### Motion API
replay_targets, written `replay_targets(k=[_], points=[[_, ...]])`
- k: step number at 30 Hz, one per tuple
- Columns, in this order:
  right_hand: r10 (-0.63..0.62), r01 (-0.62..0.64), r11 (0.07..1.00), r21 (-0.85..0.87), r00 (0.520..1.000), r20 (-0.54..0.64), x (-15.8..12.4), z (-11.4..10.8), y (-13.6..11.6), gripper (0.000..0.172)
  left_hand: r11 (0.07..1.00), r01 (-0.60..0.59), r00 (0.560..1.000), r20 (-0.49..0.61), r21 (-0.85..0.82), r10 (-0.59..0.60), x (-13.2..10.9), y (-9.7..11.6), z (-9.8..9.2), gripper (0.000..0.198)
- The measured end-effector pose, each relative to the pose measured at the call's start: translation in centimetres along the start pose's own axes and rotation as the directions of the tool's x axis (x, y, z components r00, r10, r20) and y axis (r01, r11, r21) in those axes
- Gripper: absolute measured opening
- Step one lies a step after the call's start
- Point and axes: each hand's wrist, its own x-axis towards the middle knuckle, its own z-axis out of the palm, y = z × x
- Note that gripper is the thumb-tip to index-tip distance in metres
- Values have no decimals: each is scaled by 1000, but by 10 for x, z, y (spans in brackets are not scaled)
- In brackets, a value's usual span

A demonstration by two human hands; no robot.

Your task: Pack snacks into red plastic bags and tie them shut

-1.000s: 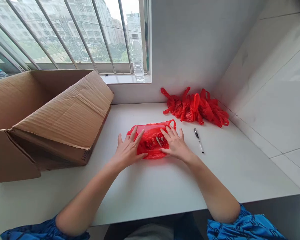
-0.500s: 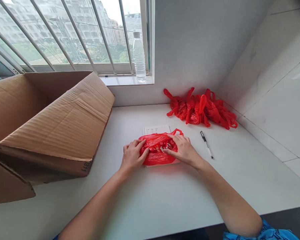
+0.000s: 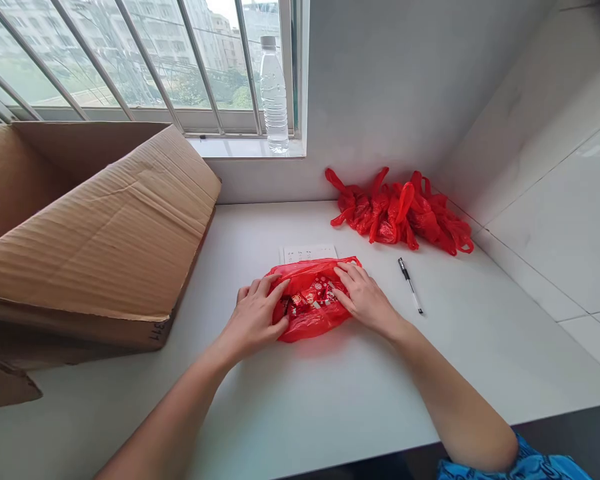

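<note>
A thin red plastic bag (image 3: 305,327) lies on the white table, its mouth spread wide. Inside it are several small red packets with white patterns (image 3: 313,297), their kind too small to make out. My left hand (image 3: 257,310) grips the bag's left side, thumb toward the front and fingers over the rim. On the opposite side, my right hand (image 3: 364,297) holds the bag's right edge, with its thumb reaching in over the packets. Part of a white sheet with printed marks (image 3: 310,253) shows behind the bag; the rest is covered.
Left of my hands stands a large open cardboard box (image 3: 130,227). Several crumpled red plastic bags (image 3: 400,210) lie against the wall at the back right. A pen (image 3: 411,285) is right of my right hand. A clear water bottle (image 3: 274,97) stands on the windowsill.
The bag's mouth is spread wider and more of the packets show. My left hand has shifted slightly left and toward me. The whole view has tilted down a little.
</note>
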Motion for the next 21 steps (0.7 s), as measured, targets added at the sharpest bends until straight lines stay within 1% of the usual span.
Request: replay_targets(k=[2, 4, 6, 8, 11, 14, 17, 19, 21], points=[[-18, 12, 998, 67, 995, 96, -4, -10, 0, 55, 1000, -8, 995, 104, -18, 10, -5, -5, -5, 73], [-28, 4, 990, 140, 986, 167, -7, -20, -1, 62, 999, 4, 986, 165, -49, 5, -8, -12, -8, 83], [-18, -23, 981, 193, 977, 211, -9, -25, -3, 65, 997, 29, 981, 195, -75, -13, -8, -17, -10, 92], [-5, -50, 971, 235, 973, 230, -9, -26, -6, 69, 992, 52, 978, 209, -114, -27, -7, -19, -12, 99], [36, -99, 959, 266, 972, 232, -9, -23, -11, 73, 970, 68, 974, 228, -235, -14, -6, -17, -13, 99], [59, -127, 955, 270, 967, 246, -11, -23, -14, 73, 921, 90, 971, 240, -378, 4, -8, -16, -15, 98], [2, -87, 953, 290, 960, 282, -16, -29, -15, 73, 868, 101, 960, 277, -486, 43, -13, -18, -20, 97], [-61, -34, 954, 299, 951, 304, -21, -35, -15, 75, 841, 81, 950, 297, -535, 98, -17, -20, -23, 95], [-95, 6, 963, 269, 943, 319, -25, -40, -17, 77, 832, 54, 947, 293, -553, 133, -19, -22, -27, 92]])
